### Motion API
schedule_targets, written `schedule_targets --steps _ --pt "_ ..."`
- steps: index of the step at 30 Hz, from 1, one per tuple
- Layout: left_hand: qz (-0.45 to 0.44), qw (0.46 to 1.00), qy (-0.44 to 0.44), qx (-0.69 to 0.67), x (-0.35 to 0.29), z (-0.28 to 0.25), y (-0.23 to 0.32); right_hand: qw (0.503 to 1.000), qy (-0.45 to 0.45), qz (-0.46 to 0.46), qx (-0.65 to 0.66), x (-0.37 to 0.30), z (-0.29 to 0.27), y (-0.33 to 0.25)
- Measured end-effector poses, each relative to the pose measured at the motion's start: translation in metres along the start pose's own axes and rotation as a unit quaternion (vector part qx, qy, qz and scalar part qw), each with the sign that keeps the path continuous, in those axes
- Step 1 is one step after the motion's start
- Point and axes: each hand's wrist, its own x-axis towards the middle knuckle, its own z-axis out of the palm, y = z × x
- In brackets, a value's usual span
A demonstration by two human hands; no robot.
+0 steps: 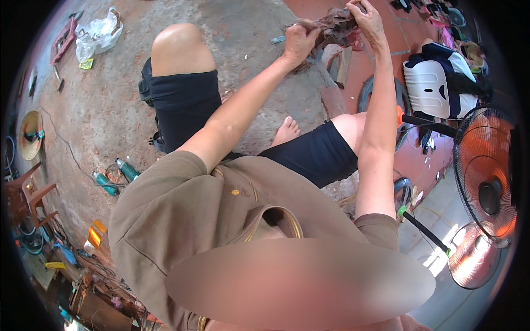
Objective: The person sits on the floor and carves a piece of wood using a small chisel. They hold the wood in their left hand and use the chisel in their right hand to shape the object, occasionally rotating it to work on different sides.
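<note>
We see crumpled brown cloth slanting up rightward between 2 hands: left hand fisted on its left end, right hand pinching its right.

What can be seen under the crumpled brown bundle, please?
Below the crumpled brown bundle in this view, grey concrete, red tiles and a wooden-looking piece show; whatever it directly covers cannot be seen.
</note>
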Motion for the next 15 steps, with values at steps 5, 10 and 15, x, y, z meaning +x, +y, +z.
schedule_targets --steps 5,10,15 --pt "-0.011 0.994 -0.037 0.106 -0.024 -0.006 -0.02 0.999 0.004 -0.007 0.036 -0.001 0.003 0.0" --pt "-0.181 0.966 -0.157 0.1 -0.034 -0.04 -0.024 0.999 -0.002 0.041 0.033 -0.005 -0.006 -0.01" --pt "-0.132 0.982 -0.033 -0.13 -0.02 -0.027 0.008 0.999 0.003 0.018 0.047 -0.001 0.002 0.002"
